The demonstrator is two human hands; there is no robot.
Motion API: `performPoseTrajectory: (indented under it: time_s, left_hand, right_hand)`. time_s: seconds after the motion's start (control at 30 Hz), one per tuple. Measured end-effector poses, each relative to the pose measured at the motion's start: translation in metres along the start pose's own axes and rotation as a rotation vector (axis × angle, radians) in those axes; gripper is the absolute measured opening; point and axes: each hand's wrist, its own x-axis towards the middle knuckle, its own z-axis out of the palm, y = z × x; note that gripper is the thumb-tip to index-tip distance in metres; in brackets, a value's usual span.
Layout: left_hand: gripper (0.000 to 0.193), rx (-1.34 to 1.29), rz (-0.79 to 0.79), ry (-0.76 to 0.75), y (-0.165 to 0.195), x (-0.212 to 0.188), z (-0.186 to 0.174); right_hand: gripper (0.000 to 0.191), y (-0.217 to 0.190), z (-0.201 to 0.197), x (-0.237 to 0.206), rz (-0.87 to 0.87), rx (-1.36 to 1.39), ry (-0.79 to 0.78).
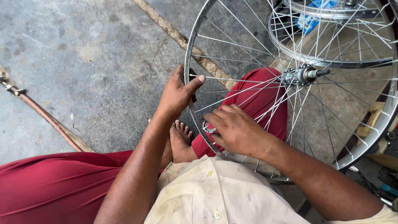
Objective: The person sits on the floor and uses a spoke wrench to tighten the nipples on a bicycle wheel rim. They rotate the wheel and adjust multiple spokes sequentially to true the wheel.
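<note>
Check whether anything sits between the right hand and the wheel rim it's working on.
Nothing visible does. The right hand already lies on the wheel rim, fingers among the spokes at a small ring-shaped tool. The left hand grips the same rim just above.

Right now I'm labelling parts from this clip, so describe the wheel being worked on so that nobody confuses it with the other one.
Start at the seated person's red trouser knee. The bicycle wheel stands over it, its rim gripped by the left hand. Unlike the second wheel lying flat behind, it stands on edge, nearer, hub axle pointing right.
</note>
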Motion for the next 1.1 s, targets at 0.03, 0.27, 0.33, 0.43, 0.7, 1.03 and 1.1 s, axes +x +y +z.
performPoseTrajectory:
  time_s: [0.03,0.27,0.33,0.43,0.7,1.03,1.1]
  left_hand:
    - [0.043,-0.010,-0.018,-0.002,-0.002,0.002,0.000]
    - [0.043,-0.148,0.064,0.016,-0.008,0.012,0.000]
    - [0.043,-0.108,0.012,0.014,-0.007,0.010,0.001]
    - [0.042,-0.074,-0.007,0.021,-0.004,0.006,-0.001]
    - [0.040,-0.072,0.075,0.021,0.007,0.007,-0.004]
    - [0.042,-0.022,0.042,0.011,0.003,0.006,-0.008]
    - [0.041,-0.027,0.030,0.008,0.002,0.006,-0.006]
  right_hand:
    - [0.049,0.001,-0.002,-0.003,-0.023,0.029,0.038]
    - [0.024,-0.001,-0.006,-0.006,0.041,-0.033,-0.211]
    - [0.026,-0.002,-0.010,-0.006,0.019,-0.082,-0.211]
    - [0.025,-0.008,-0.018,-0.007,-0.036,-0.127,-0.070]
    - [0.026,-0.007,-0.038,0.005,-0.138,-0.442,0.162]
    - [0.022,-0.011,-0.019,0.011,-0.077,0.045,0.110]
    - [0.020,-0.010,-0.016,0.011,-0.064,0.046,0.139]
